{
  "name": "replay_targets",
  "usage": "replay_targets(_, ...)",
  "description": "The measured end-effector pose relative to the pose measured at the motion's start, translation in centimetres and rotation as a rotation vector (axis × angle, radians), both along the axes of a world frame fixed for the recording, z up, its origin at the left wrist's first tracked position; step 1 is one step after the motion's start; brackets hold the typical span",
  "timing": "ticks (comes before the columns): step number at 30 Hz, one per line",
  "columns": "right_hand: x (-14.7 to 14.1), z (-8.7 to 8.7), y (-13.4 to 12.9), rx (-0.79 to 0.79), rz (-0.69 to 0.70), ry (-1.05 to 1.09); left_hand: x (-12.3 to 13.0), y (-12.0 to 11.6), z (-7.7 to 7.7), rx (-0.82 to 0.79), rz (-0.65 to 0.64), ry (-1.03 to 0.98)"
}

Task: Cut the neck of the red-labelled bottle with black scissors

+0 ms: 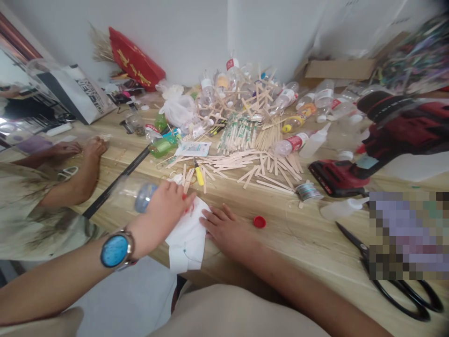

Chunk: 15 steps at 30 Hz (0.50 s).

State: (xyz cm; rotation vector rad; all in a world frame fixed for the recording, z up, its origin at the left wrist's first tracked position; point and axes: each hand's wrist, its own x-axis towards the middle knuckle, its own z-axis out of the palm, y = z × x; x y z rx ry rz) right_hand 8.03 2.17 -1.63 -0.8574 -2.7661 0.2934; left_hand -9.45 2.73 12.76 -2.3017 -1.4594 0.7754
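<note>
A white cloth-like sheet [185, 243] with red marks and a thread lies at the table's front edge. My left hand [166, 201], with a watch on the wrist, is over its upper left part. Its fingers are curled, with something small and red at the fingertips that I cannot make out. My right hand [226, 229] lies flat on the sheet's right edge, fingers stretched out. Beside my left hand, a clear plastic bottle [142, 197] with a blue band lies on its side. A red cap [259, 221] sits to the right of my right hand.
Flat wooden sticks [238, 161], a yellow-handled screwdriver [199, 174] and plastic bottles [291, 142] fill the back. Large scissors [372, 267], a glue bottle [342, 209] and a red power drill [354, 173] stand right. Another person's hands [94, 149] work at left.
</note>
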Motion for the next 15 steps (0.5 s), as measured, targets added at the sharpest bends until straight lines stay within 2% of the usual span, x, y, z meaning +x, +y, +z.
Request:
replay_targets(3,-0.3,0.3,0.0,-0.015,-0.01,-0.023,-0.5,0.1,0.6,-0.048,-0.054,0.014)
replay_targets(5,-0.7,0.6,0.1,-0.034,-0.021,-0.039,-0.8,0.3,1.4,0.079,-0.002,0.026)
replay_targets(8,-1.6,0.8,0.7,-0.07,-0.048,-0.035,-0.5,0.6,2.0,0.131,0.037,0.039)
replay_targets(12,-2.4,0.9,1.4,-0.081,-0.052,0.012,0.1,1.5,0.7,-0.074,0.072,-0.003)
replay_targets(15,-1.8,1.6,1.3,-0.064,-0.064,0.081,-0.7,2.1,0.6,-0.096,0.075,-0.081)
